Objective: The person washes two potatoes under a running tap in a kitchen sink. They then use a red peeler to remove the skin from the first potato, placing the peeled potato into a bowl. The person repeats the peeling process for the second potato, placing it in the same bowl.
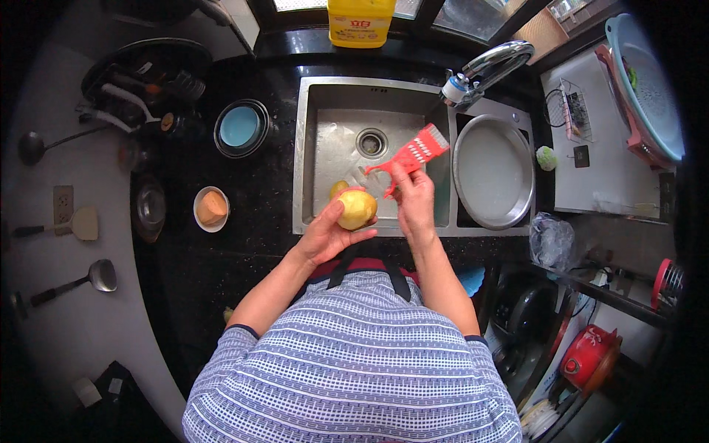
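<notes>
My left hand (327, 230) holds a potato (357, 210) whose visible side is mostly peeled and pale yellow, over the near edge of a steel sink (349, 122). In my right hand (415, 196) is a red plastic peeler-grater (415, 155), gripped near its forked end and tilted up to the right. The tool and the potato are apart. Partly hidden behind the potato, another potato (338, 189) with its skin on lies in the sink, near some peel or wet residue. The round drain (371, 143) shows beyond it.
A chrome faucet (487, 69) rises at the sink's back right, above a round metal basin (493, 171). To the left stand stacked bowls (239, 128) and a small white bowl (211, 209) with an orange piece inside. A yellow jug (361, 25) stands by the window.
</notes>
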`<action>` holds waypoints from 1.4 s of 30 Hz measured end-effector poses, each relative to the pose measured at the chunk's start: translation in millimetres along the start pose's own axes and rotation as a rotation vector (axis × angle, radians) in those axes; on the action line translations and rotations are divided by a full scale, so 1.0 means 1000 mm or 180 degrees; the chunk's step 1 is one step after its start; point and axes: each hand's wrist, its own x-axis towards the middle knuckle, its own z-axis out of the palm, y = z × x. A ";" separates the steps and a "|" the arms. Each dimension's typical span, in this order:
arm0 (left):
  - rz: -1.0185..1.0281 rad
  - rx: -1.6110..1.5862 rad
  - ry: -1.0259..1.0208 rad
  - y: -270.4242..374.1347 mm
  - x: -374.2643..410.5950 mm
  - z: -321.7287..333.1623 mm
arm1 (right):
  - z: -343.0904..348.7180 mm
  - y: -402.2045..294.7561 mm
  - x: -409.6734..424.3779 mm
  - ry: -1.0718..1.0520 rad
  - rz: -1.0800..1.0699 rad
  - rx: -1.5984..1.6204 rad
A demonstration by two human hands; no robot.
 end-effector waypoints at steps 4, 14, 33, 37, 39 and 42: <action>0.0013 -0.0280 0.0163 -0.002 0.007 0.007 | -0.001 -0.009 -0.008 -0.0197 -0.0077 0.0112; -0.0086 0.0092 0.0291 -0.006 0.008 -0.001 | 0.007 -0.006 0.000 -0.0143 -0.0250 -0.0477; 0.0011 0.0496 0.0082 -0.005 0.002 0.008 | -0.011 0.003 0.007 -0.0006 0.0569 0.0295; 0.0157 0.0655 0.0009 0.005 0.002 0.017 | -0.024 0.001 0.004 -0.0014 0.0646 0.0582; 0.0217 0.0867 0.0131 0.007 0.004 0.017 | -0.012 -0.009 -0.005 -0.0260 0.0450 0.0672; 0.0248 0.1079 0.0365 0.006 0.008 0.015 | 0.009 -0.019 -0.017 -0.0533 0.0065 -0.0109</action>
